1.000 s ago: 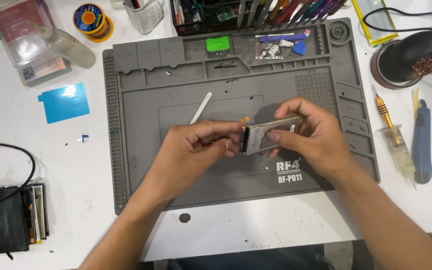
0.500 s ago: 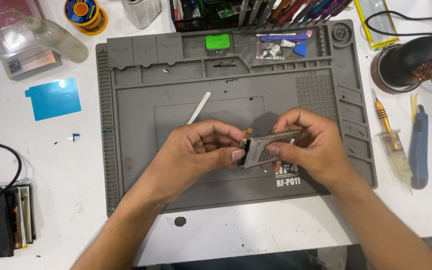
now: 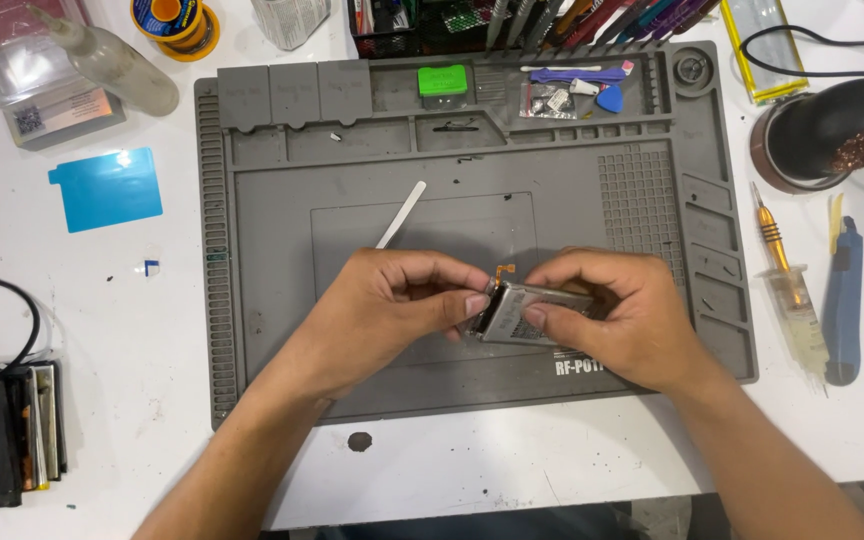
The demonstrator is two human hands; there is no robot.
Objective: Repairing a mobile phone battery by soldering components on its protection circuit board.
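Holding everything over the grey repair mat [image 3: 282,250], which spreads under both my hands. Left hand [image 3: 382,315] pinches the left end of a flat silver battery [image 3: 527,315], thumb and forefinger clenched on its edge. Right hand [image 3: 617,320] grasps the battery's right end, fingers curled over the top, thumb on the near face. White plastic spudger [image 3: 402,213] lies just beyond my left fingers. Small orange flex tab [image 3: 505,269] sticks up between the fingertips.

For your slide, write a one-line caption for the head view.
Both hands, left hand and right hand, grip a small silver battery above a grey repair mat.
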